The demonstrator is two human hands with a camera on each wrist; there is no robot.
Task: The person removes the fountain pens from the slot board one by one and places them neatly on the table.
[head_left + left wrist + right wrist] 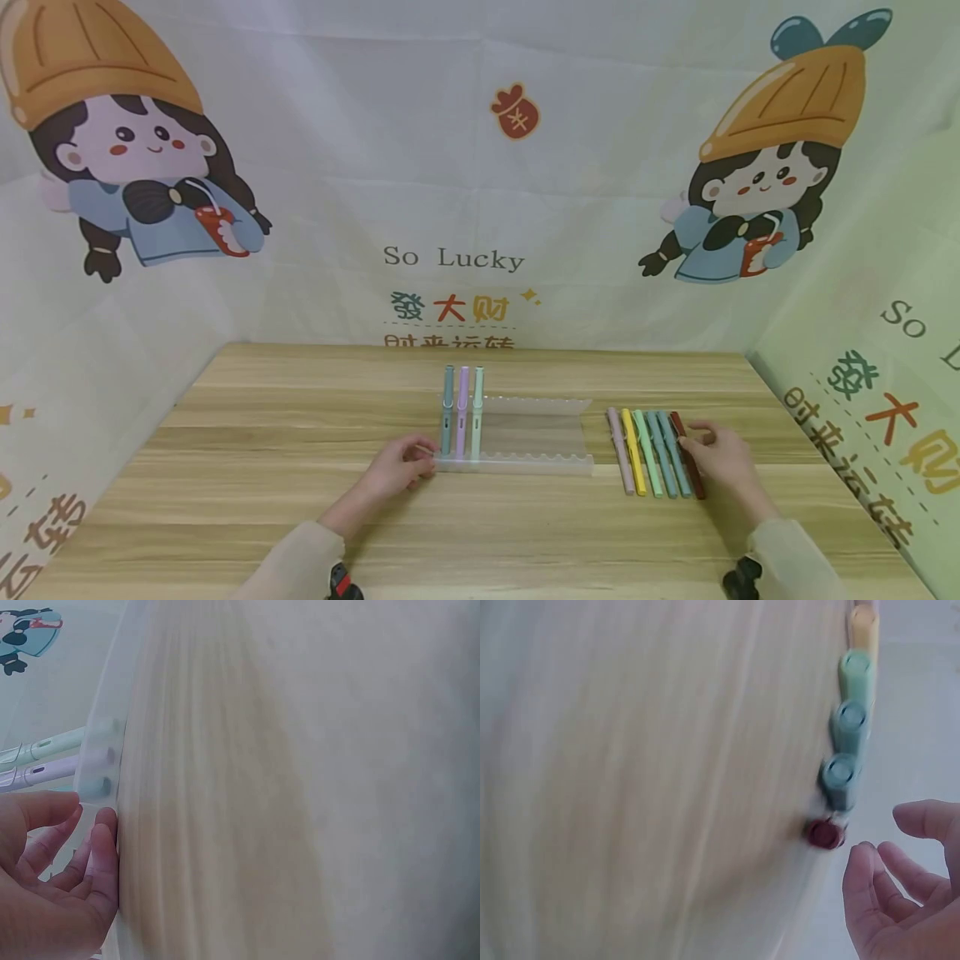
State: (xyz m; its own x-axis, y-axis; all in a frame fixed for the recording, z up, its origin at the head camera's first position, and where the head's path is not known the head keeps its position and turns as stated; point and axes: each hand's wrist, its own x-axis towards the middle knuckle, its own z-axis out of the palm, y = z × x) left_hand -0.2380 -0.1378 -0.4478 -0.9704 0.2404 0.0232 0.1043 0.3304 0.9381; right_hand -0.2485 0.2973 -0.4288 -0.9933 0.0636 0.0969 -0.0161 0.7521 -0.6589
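Wood-grain tabletop (pixel 517 542) set against a pale printed backdrop (pixel 337 167). Left hand (pixel 398 465) pinches the left end of a clear plastic rack (pixel 532 467), thumb and curved fingers at the corner. Right hand (pixel 724 456) is at the dark red pen (pixel 694 473), the outermost on the right of a loose row; fingers loosely bent, gap between thumb and fingers, contact with the pen cannot be told.

Rack lies near table centre. Three pens lie side by side across its left end: blue-grey pen (pixel 447 429), lilac pen (pixel 462 429), pale green pen (pixel 476 429). Rest of the row, right of the rack on the table, left to right: mauve pen (pixel 619 454), yellow pen (pixel 634 457), light green pen (pixel 648 457), two teal pens (pixel 664 457), close together.

Beige sleeves (pixel 300 558), black devices (pixel 742 577) at both wrists. Backdrop: cartoon figures (pixel 168 225) in orange hats, "So Lucky" lettering (pixel 453 258), small red pouch print (pixel 516 112).
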